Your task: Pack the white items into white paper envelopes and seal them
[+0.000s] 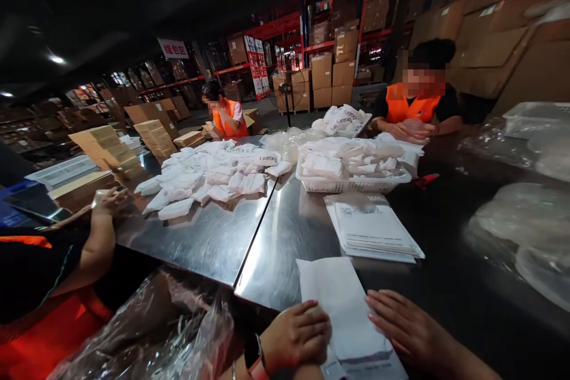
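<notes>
A flat, white, paper-like bag (pixel 341 291) is lying nearer the wearer than the landmark, a white perforated plastic basket (pixel 356 185) heaped with white packets. The left hand (pixel 296 333), with a dark watch (pixel 253 351) at its wrist, is curling over the bag's left side; whether its fingers are pinching anything is impossible to tell. The right hand (pixel 412 329) is resting on the opposite side, its fingers reaching out nearly straight, close together and unclenched.

The bag could skew or crease if the left hand were pulling harder than the right is pressing. Because it is lying by the surface's near edge, a careless tug could also drag it off. A slightly fanned stack of printed white bags (pixel 374 228), sitting between the basket and the hands, could slide if knocked.

The shiny metal surface (pixel 214 249) is reflecting light, a dark seam running left of the basket. Loose white packets (pixel 209 175) are spreading farther left, and clear crumpled plastic (pixel 525 219) is bulging to its right. Beyond the basket, on the right, a person in an orange vest (pixel 412 108) is handling something translucent. Farther behind, red racking (pixel 285 25) and brown cartons (pixel 321 73) are filling a dim warehouse.
</notes>
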Available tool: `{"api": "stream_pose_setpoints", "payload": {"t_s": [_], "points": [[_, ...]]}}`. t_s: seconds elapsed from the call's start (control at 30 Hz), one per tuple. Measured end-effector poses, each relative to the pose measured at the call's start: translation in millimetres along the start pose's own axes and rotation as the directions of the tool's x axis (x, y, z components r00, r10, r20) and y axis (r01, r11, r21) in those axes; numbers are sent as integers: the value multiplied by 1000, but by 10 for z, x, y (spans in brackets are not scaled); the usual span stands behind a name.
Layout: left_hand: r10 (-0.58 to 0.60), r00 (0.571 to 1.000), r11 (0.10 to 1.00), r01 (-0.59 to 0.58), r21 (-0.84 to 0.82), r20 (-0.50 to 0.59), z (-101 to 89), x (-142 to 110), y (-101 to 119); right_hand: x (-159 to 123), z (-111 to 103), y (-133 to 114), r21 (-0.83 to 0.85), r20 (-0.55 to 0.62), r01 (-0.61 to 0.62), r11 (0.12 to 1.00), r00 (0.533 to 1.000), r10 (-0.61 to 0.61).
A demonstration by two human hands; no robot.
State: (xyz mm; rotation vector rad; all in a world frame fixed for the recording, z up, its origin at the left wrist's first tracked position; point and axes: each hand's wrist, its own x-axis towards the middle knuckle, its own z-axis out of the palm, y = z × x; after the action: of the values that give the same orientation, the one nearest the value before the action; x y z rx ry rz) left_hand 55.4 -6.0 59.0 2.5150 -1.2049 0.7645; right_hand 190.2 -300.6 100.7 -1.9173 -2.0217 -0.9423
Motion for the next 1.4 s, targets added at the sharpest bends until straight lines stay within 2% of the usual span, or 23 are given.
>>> {"api": "stream_pose_setpoints", "payload": {"t_s": [0.1,0.17,0.23,0.3,0.37,0.4,0.43,0.5,0.53,0.6,0.73,0.8,0.87,0.93,1.0,1.1,1.17,1.2,1.3,1.4], "points": [[38,999,999,-37,27,-27,-26,18,-34,162,47,-48,21,57,99,995,993,-101],[40,998,999,-40,17,-53,-66,60,-48,198,95,-92,114,66,101,988,992,-109],[6,996,999,-10,-46,-93,-124,104,-41,155,149,-138,259,50,10,966,998,-23],[-80,989,983,58,-174,-122,-187,125,-6,65,195,-186,420,42,-117,900,993,109],[-239,964,924,189,-332,-119,-225,105,53,-19,216,-248,530,65,-279,801,955,289],[-342,933,875,275,-398,-110,-225,81,89,-42,214,-288,555,91,-373,743,915,392],[-441,892,818,354,-454,-100,-210,51,128,-49,206,-332,565,123,-474,675,858,499],[-604,790,702,467,-538,-102,-145,-11,210,-10,176,-431,563,188,-646,516,708,681],[-664,739,655,503,-564,-111,-102,-34,250,31,162,-481,563,205,-693,449,644,737],[-763,633,568,558,-605,-133,-19,-49,319,136,148,-570,577,178,-731,365,548,817],[-921,370,357,666,-655,-125,70,56,382,366,200,-691,573,6,-769,284,351,936],[-948,274,311,693,-650,-162,85,142,364,473,254,-722,548,-59,-795,259,272,961],[-957,198,289,720,-631,-213,99,223,318,556,316,-735,505,-126,-822,263,231,965],[-958,143,269,756,-597,-250,117,288,260,589,389,-732,428,-193,-859,282,218,957],[-955,135,264,792,-551,-263,136,331,203,557,476,-723,310,-232,-903,298,232,945],[-955,142,260,824,-504,-261,158,359,141,424,618,-708,123,-228,-933,338,305,925],[-954,127,250,834,-492,-271,166,362,121,327,698,-702,52,-200,-925,376,359,912],[-954,117,244,840,-485,-277,168,362,116,289,727,-702,32,-188,-923,384,372,909],[-952,80,217,859,-464,-297,171,368,113,243,762,-705,22,-144,-925,379,372,917],[-952,56,193,873,-448,-302,182,381,103,282,746,-708,40,-128,-938,344,337,933]]}}
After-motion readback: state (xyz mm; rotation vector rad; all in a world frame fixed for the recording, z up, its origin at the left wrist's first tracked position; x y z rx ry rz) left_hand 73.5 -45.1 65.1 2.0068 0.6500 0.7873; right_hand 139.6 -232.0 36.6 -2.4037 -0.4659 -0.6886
